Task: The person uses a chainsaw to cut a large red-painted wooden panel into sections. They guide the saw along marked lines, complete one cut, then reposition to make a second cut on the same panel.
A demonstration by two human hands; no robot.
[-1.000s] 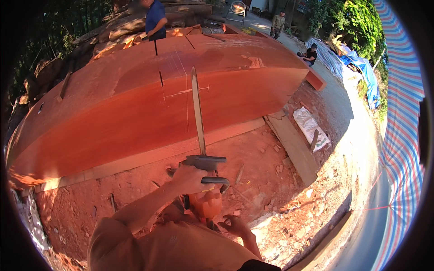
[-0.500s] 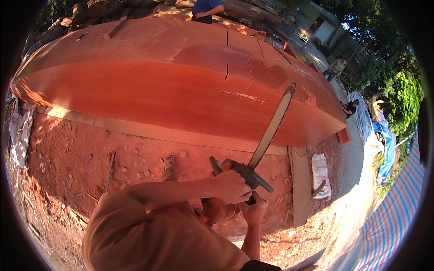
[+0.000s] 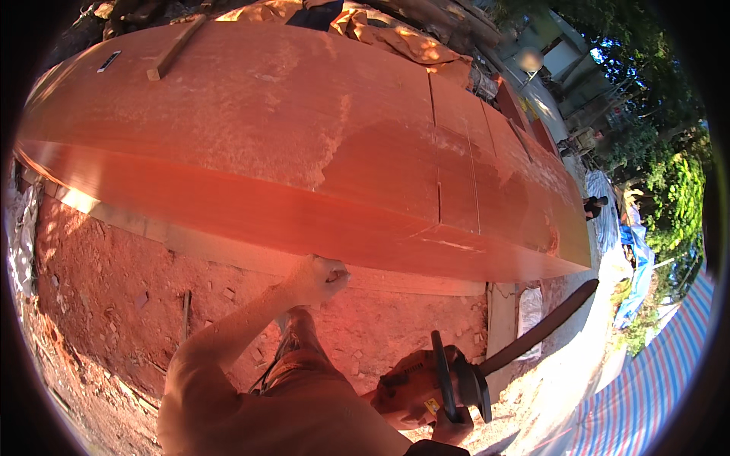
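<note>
A chainsaw (image 3: 426, 391) with an orange body, black front handle and long bar hangs at the lower right, its bar slanting up to the right. My right hand (image 3: 453, 427) grips it by a handle, partly hidden by the saw. My left hand (image 3: 321, 280), off the saw, is curled into a fist with nothing visible in it. It is held out in front of the near side of a huge reddish wooden slab (image 3: 266, 144); whether it touches the wood I cannot tell. Dark saw cuts and pale marked lines cross the slab's right part.
A wooden stick (image 3: 176, 49) and a small phone-like object (image 3: 109, 61) lie on the slab. Wood chips litter the reddish ground (image 3: 114, 281). A plank (image 3: 498, 319) and white sack (image 3: 530, 311) lie at right, before a striped tarp (image 3: 646, 380). People are beyond the slab.
My left hand has let go of the chainsaw and moved left. The saw has swung down and right in my right hand, its bar now lower. My view has shifted closer over the slab.
</note>
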